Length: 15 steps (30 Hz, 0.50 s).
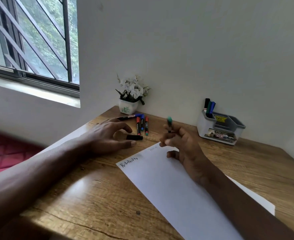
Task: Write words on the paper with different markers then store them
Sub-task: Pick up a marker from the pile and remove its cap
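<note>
Head view: right hand [182,144] grips green marker [169,124] near upright, green end up; left hand [108,134] loosely spread.

A white pot of white flowers [128,108] stands at twelve o'clock in the wooden table's [90,196] corner, a barred window [39,40] at ten, a red quilted cushion [4,153] at nine.

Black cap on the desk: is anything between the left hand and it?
Nothing visible. The black cap lies on the bare desk just off the fingertips of the left hand, between index finger and thumb. The loose markers lie beyond it, toward the wall, out of the path.
</note>
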Tool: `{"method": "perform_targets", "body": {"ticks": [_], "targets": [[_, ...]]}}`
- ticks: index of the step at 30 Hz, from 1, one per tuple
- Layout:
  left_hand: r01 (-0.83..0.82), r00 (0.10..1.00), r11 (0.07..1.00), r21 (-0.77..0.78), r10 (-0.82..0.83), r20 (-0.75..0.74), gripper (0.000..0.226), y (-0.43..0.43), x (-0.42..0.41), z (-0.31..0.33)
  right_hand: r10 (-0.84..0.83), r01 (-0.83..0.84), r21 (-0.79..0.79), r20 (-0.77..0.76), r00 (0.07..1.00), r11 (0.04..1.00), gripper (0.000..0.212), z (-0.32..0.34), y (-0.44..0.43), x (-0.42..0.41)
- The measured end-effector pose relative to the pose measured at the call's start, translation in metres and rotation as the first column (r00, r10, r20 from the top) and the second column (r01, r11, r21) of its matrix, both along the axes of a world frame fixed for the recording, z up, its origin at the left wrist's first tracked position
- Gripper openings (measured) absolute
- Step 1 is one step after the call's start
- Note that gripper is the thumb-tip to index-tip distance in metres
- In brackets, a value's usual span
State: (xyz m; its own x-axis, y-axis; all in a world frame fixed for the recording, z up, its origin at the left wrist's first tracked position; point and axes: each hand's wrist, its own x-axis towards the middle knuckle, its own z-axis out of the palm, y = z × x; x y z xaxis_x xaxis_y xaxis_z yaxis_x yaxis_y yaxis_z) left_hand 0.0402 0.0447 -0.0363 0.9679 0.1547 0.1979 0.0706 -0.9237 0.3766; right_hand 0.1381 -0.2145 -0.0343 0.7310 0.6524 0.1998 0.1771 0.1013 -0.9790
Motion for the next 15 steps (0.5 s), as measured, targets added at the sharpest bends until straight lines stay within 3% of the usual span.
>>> {"method": "perform_targets", "body": {"ticks": [5, 8, 10, 12, 15], "targets": [[-0.002, 0.986, 0.997, -0.079, -0.011, -0.165, 0.095, -0.007, -0.007, 0.007, 0.05, -0.004, -0.177, 0.255, 0.966, 0.984, 0.047, -0.002, 0.002, -0.009], [-0.001, 0.982, 0.999, -0.044, -0.007, -0.188, 0.09, -0.008, -0.006, 0.007, 0.077, 0.084, -0.294, 0.495, 0.866, 0.952, 0.035, 0.004, 0.009, -0.009], [-0.006, 0.984, 0.999, -0.039, -0.001, -0.18, 0.09, -0.006, -0.004, 0.005, 0.073, 0.137, -0.292, 0.608, 0.791, 0.947, 0.029, 0.005, 0.011, -0.005], [-0.004, 0.98, 1.0, -0.028, -0.001, -0.197, 0.094, -0.004, 0.0, 0.004, 0.051, 0.13, -0.254, 0.6, 0.798, 0.959, 0.026, 0.005, 0.015, -0.005], [0.007, 0.976, 1.0, -0.02, -0.011, -0.219, 0.092, -0.004, 0.003, 0.003, 0.068, -0.012, -0.172, 0.323, 0.944, 0.985, 0.026, 0.012, 0.021, -0.013]]}}
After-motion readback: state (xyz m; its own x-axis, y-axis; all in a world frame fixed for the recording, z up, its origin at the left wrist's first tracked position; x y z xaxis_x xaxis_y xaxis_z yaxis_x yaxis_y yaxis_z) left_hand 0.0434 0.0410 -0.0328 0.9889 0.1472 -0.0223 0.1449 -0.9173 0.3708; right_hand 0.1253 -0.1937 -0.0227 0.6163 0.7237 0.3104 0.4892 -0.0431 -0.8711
